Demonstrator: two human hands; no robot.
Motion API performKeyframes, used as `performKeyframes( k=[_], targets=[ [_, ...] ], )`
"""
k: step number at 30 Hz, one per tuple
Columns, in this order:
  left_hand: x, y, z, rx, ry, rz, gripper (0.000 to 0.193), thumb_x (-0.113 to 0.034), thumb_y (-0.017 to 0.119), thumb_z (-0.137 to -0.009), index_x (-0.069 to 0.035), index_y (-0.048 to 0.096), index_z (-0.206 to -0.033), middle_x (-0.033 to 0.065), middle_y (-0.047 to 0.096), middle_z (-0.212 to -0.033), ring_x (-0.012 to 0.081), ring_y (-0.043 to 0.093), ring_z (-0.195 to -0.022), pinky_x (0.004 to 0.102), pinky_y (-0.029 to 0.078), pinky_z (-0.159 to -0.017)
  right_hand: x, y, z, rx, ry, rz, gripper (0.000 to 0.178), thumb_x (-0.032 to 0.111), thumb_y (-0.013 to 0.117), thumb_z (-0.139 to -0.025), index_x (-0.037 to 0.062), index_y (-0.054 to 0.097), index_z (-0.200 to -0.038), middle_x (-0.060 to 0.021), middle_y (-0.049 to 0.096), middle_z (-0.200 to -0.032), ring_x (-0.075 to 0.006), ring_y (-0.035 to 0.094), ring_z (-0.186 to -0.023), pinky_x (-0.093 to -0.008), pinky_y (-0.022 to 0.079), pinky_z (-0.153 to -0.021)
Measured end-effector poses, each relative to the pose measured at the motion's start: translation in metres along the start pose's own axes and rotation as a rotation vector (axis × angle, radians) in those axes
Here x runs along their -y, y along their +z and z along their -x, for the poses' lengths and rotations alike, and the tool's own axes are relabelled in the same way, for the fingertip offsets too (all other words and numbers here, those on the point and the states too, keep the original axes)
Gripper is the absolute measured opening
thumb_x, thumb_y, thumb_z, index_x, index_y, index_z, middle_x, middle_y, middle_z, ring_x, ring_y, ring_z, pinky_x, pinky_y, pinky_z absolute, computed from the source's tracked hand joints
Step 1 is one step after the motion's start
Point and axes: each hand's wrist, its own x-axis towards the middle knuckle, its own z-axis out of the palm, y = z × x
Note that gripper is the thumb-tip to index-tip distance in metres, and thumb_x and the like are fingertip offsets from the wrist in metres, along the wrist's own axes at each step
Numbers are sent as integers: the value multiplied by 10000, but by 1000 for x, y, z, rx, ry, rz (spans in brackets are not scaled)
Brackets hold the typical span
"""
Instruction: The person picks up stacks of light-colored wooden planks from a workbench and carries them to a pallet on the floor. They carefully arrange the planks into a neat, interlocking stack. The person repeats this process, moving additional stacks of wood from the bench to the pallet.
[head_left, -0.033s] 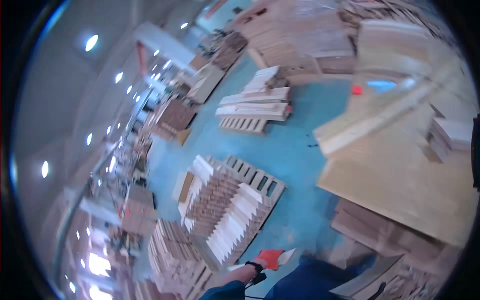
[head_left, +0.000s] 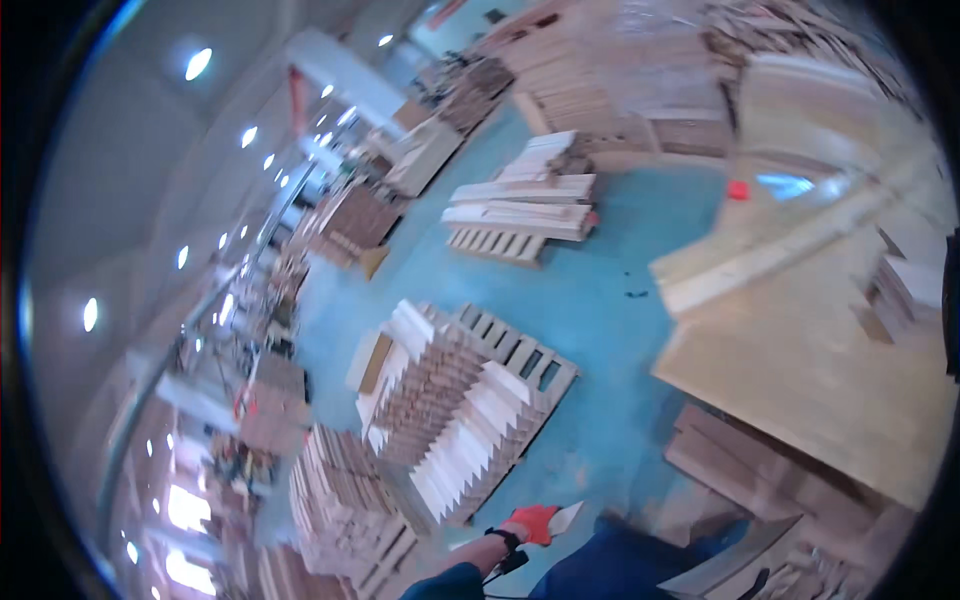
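My left hand, in an orange-red glove with a dark band at the wrist, reaches out low in the middle of the head view. Its fingers are closed around a pale wooden board; one pointed end juts out to the right of the glove, and a pale edge shows behind the wrist. Just beyond it is a pallet stack of stepped wooden pieces, apart from the glove. At the lower right, beside my dark blue clothing, a wooden board stands tilted. My right hand does not show.
To the right stands a wide pale wooden worktable with a long beam and a small red object. Further off, boards lie on another pallet on the blue-green floor. More stacked wood stands at the lower left.
The view has turned slightly, so the worktable and far pallet sit a little further right and lower. My left hand keeps its hold on the board.
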Motion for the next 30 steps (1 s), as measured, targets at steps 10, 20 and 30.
performKeyframes(
  k=[10, 20, 30],
  targets=[
    [242, 205, 144, 24, -495, 734, 786, -431, 819, -613, -116, 581, -1292, 177, 667, -1212, 350, 611, -1173, 429, 477, -987, -150, 239, 25, 349, 137, 344, 702, 490, 568, -891, 106, 409, -1456, -119, 562, -1316, -281, 560, -1181, -448, 468, -1017],
    [242, 270, 243, -303, -905, 1058, 855, -404, 892, -553, -44, 595, -1270, 196, 654, -1235, 345, 601, -1193, 427, 472, -1022, -280, 413, 51, 788, 665, 457, 779, 629, 589, -850, 113, 456, -1419, -129, 579, -1296, -326, 569, -1162, -486, 476, -1000],
    [185, 240, 171, -358, -1064, 1407, 808, -330, 886, -586, -31, 549, -1257, 191, 655, -1201, 335, 623, -1140, 426, 502, -960, -409, 563, -13, 797, 795, 829, 633, 564, 636, -872, 88, 557, -1281, -76, 670, -1077, -242, 669, -971, -415, 550, -889]
  ],
)
